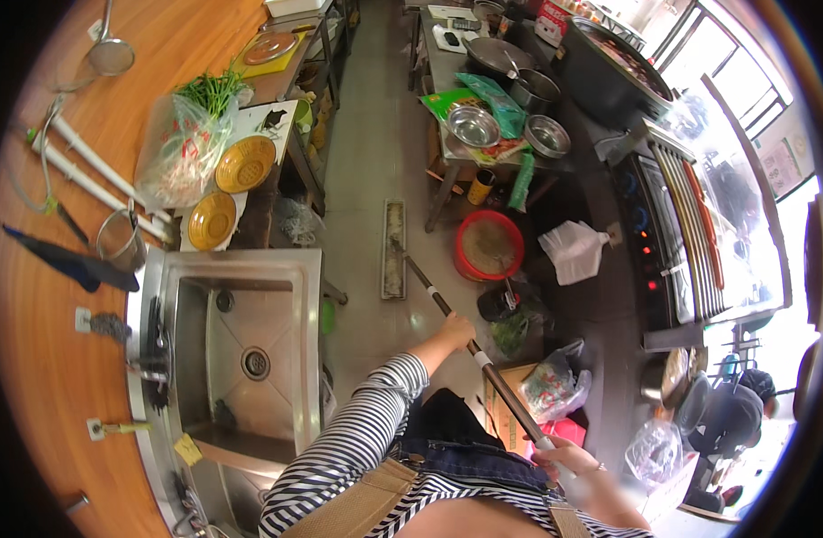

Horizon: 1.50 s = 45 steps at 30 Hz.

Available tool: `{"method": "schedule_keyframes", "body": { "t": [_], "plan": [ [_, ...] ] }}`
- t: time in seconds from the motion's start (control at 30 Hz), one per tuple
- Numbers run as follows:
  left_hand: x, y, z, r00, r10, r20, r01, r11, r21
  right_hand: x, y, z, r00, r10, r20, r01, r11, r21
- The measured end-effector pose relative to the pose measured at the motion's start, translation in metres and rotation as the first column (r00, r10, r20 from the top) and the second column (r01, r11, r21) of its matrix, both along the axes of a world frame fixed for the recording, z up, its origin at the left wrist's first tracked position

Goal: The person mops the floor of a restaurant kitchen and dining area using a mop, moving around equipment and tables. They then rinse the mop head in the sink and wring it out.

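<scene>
A long mop handle [502, 387] runs from beside my lap out to a long, flat, pale mop head [393, 249] lying on the tiled floor. My left hand [457, 331] is closed around the upper middle of the handle. Lower down, my right hand [564, 458] grips the handle's white end. Striped sleeves cover my left arm. To the right of the mop head stands a red plastic basin [489, 245] with cloudy, brownish contents.
A stainless steel sink [308, 350] lies to my left. Yellow colanders [245, 164] rest on the left counter. A cardboard box [507, 403] and plastic bags [552, 387] are close on the right. Beyond stand a metal-topped table [445, 60] and a grill [687, 228]. A person [727, 417] is at the far right.
</scene>
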<state>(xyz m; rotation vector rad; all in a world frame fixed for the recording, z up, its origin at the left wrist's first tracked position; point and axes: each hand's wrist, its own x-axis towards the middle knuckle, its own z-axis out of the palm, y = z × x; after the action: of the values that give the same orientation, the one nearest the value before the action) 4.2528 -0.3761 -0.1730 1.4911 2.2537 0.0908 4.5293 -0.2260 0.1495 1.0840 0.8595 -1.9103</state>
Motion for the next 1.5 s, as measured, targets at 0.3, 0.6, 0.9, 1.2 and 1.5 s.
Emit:
{"method": "schedule_keyframes", "body": {
  "t": [0.3,0.6,0.9,1.2,1.5],
  "plan": [
    [-0.099,0.029,0.023,-0.602,0.438,0.667,-0.762,-0.065,-0.645,-0.209,-0.008,-0.015,0.986,-0.126,0.109,0.134,0.989,-0.070],
    [-0.412,0.032,0.020,-0.457,0.608,0.649,-0.827,-0.021,-0.562,-0.467,-0.023,-0.123,0.937,-0.339,0.085,0.342,0.840,-0.421],
    [-0.612,0.021,-0.010,-0.366,0.660,0.656,-0.837,0.075,-0.543,-0.678,-0.043,-0.105,0.959,-0.281,0.040,0.279,0.909,-0.310],
    [-0.837,-0.015,0.038,-0.293,0.751,0.592,-0.817,0.126,-0.563,-0.880,-0.097,-0.114,0.906,-0.421,0.035,0.403,0.837,-0.371],
    [-1.041,-0.022,0.041,-0.330,0.762,0.558,-0.762,0.135,-0.634,-1.088,-0.115,-0.088,0.912,-0.398,0.099,0.410,0.878,-0.248]
  ]
}}
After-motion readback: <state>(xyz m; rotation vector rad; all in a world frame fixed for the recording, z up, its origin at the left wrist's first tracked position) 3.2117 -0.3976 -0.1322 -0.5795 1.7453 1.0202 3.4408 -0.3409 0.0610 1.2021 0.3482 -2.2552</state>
